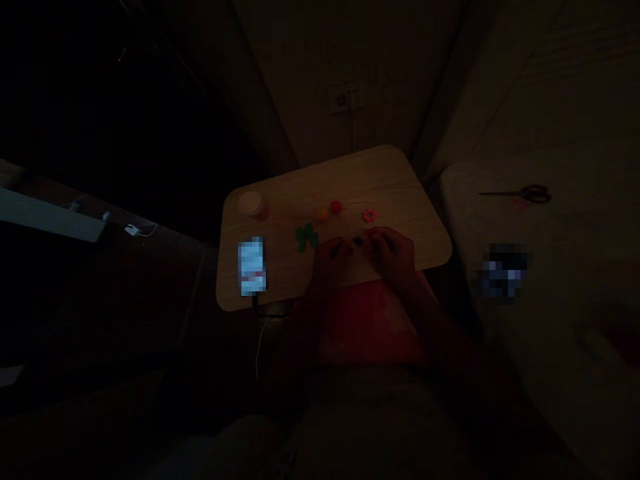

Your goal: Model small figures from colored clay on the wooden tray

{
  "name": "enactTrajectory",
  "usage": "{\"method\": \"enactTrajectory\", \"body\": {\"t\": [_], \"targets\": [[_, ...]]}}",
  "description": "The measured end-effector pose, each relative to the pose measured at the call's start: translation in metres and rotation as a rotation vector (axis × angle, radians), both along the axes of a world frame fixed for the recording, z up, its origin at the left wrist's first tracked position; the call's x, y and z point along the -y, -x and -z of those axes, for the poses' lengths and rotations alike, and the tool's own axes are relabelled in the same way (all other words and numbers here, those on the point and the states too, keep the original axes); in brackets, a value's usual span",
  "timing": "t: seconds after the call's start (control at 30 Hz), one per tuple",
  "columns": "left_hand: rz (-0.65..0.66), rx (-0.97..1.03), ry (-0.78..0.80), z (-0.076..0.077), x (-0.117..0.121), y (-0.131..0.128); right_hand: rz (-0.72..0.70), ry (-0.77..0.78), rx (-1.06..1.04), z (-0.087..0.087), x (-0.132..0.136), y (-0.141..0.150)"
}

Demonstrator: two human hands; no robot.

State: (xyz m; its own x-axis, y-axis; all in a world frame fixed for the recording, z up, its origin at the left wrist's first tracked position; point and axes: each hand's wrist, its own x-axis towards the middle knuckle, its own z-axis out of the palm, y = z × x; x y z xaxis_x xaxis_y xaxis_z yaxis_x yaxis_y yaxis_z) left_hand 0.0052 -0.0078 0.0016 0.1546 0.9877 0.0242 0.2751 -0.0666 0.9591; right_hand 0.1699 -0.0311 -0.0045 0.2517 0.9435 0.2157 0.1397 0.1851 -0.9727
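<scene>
My left hand (329,258) and my right hand (393,250) meet low over the wooden table (285,193), fingers pinched close together. What they hold is too small and dim to name. A small dark piece (357,241) shows between the fingertips. Just beyond the hands are a red ball (336,207), an orange-yellow lump (323,215) and a pink flower-shaped ring (369,215). Beside my left hand lies a green piece with several lobes (307,237).
A lit phone (252,267) with a cable lies at the table's left, below a cup-like container (254,205). Scissors (535,194) and a blurred dark device (503,273) rest on the pale surface at right. A wall socket (347,98) is behind. The room is very dark.
</scene>
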Motion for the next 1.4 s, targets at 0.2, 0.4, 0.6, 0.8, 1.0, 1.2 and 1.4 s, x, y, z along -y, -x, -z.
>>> {"method": "enactTrajectory", "body": {"t": [0.2,0.4,0.6,0.8,1.0,1.2,1.4], "targets": [[0.007,0.019,-0.016,-0.0012,0.0006,0.0001,0.061,0.017,0.001,-0.0037,0.0017,0.0012],[-0.011,0.002,-0.002,-0.0042,0.0019,-0.0006,0.004,-0.049,0.056,-0.0050,0.0015,-0.0018],[-0.001,0.024,-0.002,-0.0045,0.0016,-0.0013,0.010,-0.068,0.061,-0.0013,0.0007,-0.0020],[0.024,0.027,-0.019,-0.0066,0.0018,-0.0008,0.020,-0.068,0.020,0.0038,-0.0004,-0.0013],[0.018,0.007,-0.028,-0.0069,0.0016,-0.0006,0.039,-0.059,0.021,-0.0003,0.0014,-0.0004],[0.015,0.020,-0.033,-0.0017,0.0000,0.0001,0.006,-0.124,0.034,-0.0021,0.0011,-0.0020],[0.008,0.039,-0.076,-0.0072,0.0008,-0.0011,0.016,-0.092,0.046,-0.0003,-0.0006,-0.0035]]}}
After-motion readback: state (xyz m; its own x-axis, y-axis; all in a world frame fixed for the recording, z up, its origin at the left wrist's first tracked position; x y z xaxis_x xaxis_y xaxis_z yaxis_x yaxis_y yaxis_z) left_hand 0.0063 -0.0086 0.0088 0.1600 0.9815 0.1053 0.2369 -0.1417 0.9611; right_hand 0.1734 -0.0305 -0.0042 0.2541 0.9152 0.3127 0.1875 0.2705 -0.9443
